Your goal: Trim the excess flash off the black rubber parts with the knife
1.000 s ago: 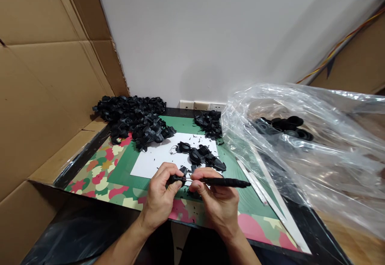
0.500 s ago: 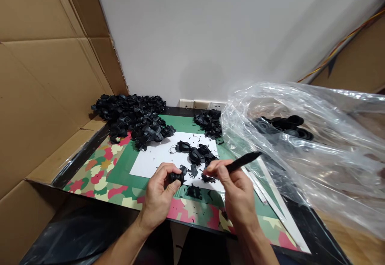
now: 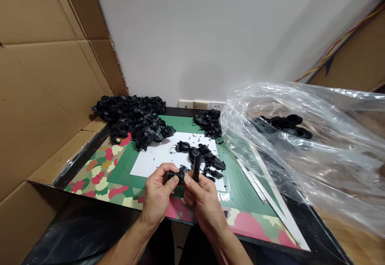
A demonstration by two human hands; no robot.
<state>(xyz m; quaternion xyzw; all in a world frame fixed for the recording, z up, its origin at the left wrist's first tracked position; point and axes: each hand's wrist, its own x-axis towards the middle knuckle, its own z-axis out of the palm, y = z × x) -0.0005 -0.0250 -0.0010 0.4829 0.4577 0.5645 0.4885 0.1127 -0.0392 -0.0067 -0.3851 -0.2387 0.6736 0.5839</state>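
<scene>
My left hand (image 3: 158, 195) is closed round a small black rubber part (image 3: 175, 175), pinched between thumb and fingers. My right hand (image 3: 200, 197) grips a black pen-like tool (image 3: 196, 165) that stands nearly upright, its lower end at the part. Both hands hover over the near edge of a green cutting mat (image 3: 237, 185). Just beyond them, a few more black rubber parts (image 3: 201, 155) and black scraps lie on a white sheet (image 3: 156, 156).
A large heap of black rubber parts (image 3: 132, 114) fills the back left, a smaller heap (image 3: 210, 122) the back middle. A big clear plastic bag (image 3: 300, 144) holding black round parts (image 3: 285, 122) lies on the right. Cardboard walls (image 3: 45, 76) stand at the left. White strips (image 3: 258, 185) lie by the mat.
My right hand swung out to the right with the tool, then came back to the left hand. The tool went from lying level to standing nearly upright. My left hand kept hold of the part.
</scene>
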